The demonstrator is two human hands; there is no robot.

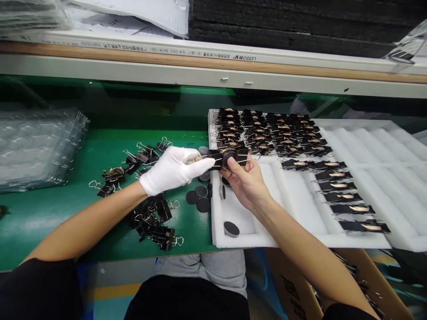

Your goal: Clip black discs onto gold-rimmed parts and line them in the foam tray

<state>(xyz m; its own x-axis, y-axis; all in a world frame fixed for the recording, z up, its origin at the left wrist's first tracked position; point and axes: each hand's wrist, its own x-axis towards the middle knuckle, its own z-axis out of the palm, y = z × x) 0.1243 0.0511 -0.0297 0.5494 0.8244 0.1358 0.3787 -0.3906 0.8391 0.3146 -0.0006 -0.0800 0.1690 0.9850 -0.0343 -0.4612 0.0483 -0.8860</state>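
My left hand (178, 169), in a white glove, is closed on a black binder clip (216, 156) by its wire handle. My bare right hand (245, 180) pinches a round black disc (228, 155) and a second binder clip (242, 155), with the thumb on the disc's face. The disc sits between the two clips, which seem to grip it. Below my hands, loose black discs (203, 204) lie on the green table beside the white foam tray (215, 222). One more disc (231, 229) leans inside the tray's near left compartment.
Loose binder clips (155, 218) are heaped on the green table (110, 240) to the left. Rows of clipped pieces (273, 129) fill the tray's far part and a right-hand column. Clear plastic trays (36, 146) stand far left. A shelf edge (200, 73) crosses the back.
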